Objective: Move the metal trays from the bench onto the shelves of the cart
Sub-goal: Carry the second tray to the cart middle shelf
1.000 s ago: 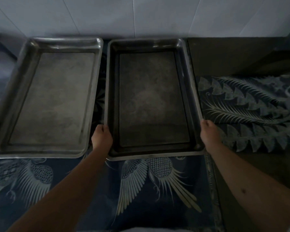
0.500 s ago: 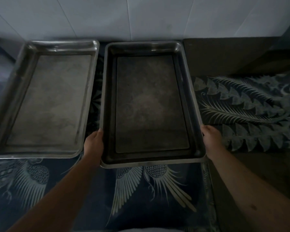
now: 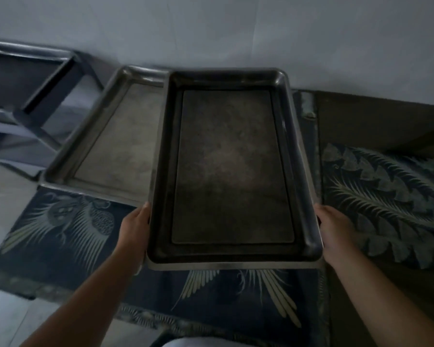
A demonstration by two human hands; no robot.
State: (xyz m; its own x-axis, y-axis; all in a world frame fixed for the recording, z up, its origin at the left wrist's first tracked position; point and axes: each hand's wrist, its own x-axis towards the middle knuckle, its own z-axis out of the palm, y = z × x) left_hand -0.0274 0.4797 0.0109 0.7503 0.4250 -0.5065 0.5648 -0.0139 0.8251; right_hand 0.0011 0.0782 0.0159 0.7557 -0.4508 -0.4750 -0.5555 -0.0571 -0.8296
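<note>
Just one view here — a head-worn wide-angle cam, looking forward and down over the bench (image 3: 386, 284) toward the far wall (image 3: 236, 28), close in; dim, so edges look kinda warped.

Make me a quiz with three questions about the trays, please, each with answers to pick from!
1. Where is the lighter metal tray?
A. On the patterned cloth, to the left of the dark tray
B. Stacked on top of the dark tray
C. On the floor

2. How many metal trays can you see?
A. One
B. Two
C. Four

3. What is happening with the dark metal tray?
A. It lies untouched on the cloth
B. It stands on end against the wall
C. Both hands hold it by its long sides

Answers: 1 A, its near corner rests on the cloth beside the dark tray. 2 B, one lighter and one dark. 3 C, the left hand and right hand grip opposite rims.
</note>
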